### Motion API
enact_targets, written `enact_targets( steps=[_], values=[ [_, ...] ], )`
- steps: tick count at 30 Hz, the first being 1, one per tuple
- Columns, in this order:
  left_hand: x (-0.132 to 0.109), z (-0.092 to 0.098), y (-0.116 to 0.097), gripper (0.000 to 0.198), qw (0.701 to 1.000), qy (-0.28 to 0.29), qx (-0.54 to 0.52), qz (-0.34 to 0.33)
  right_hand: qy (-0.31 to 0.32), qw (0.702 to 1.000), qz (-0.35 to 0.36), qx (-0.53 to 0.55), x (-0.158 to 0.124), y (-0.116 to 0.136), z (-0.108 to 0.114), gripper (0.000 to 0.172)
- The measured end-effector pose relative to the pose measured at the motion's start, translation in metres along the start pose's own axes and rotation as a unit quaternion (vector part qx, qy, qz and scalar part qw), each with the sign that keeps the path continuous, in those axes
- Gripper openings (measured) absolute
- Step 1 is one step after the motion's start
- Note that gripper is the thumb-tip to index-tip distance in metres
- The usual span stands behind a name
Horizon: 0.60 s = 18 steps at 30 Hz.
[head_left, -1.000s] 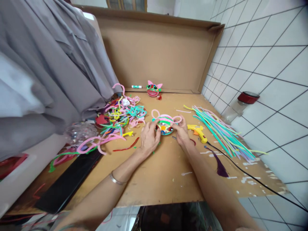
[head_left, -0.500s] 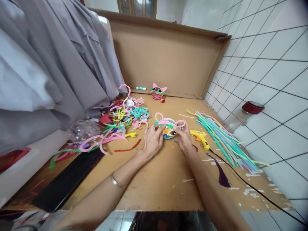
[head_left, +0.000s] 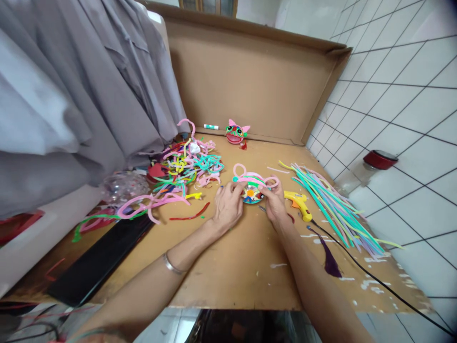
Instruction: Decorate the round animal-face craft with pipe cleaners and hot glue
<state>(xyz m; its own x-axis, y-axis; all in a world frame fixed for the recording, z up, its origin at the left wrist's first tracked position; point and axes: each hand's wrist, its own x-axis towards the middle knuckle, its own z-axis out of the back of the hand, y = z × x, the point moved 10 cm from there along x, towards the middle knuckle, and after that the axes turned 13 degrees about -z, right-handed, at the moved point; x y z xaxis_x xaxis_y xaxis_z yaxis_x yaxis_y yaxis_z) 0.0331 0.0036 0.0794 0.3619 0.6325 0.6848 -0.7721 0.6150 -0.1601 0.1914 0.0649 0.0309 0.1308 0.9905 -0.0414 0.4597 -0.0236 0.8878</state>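
Note:
Between my two hands is a round, colourful pipe-cleaner animal head (head_left: 252, 194) with pink loop ears, green and pink bands and an orange centre. My left hand (head_left: 228, 202) grips its left edge with bent fingers, thumb and forefinger on the band. At its right edge, my right hand (head_left: 275, 202) pinches it near the right ear loop. Fingers hide parts of both sides. A yellow glue gun (head_left: 299, 204) lies just right of my right hand. A red pipe cleaner (head_left: 190, 213) lies left of my left hand.
A tangled pile of pipe cleaners (head_left: 189, 164) lies left, beside a black flat box (head_left: 103, 257). At the back sits a finished-looking pink-eared head (head_left: 235, 132) near a glue stick (head_left: 211, 126). Straight pipe cleaners (head_left: 328, 209), a purple tassel (head_left: 330, 255) and a lidded jar (head_left: 371, 166) are right.
My view has shifted slightly. Both hands still hold the animal head, and my left fingers have moved a little on its left side, showing more of the orange centre.

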Motion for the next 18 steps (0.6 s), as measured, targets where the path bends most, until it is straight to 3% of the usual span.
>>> enact_targets(
  steps=[13, 18],
  values=[
    [0.0006, -0.0019, 0.0034, 0.04, 1.0, 0.007, 0.026, 0.003, -0.01, 1.0, 0.015, -0.018, -0.0041, 0.0029, -0.0026, 0.064],
    [0.0006, -0.0017, 0.0016, 0.043, 1.0, 0.018, 0.024, -0.001, 0.011, 0.999, 0.023, -0.028, -0.0033, 0.0046, -0.0069, 0.056]
  ],
)
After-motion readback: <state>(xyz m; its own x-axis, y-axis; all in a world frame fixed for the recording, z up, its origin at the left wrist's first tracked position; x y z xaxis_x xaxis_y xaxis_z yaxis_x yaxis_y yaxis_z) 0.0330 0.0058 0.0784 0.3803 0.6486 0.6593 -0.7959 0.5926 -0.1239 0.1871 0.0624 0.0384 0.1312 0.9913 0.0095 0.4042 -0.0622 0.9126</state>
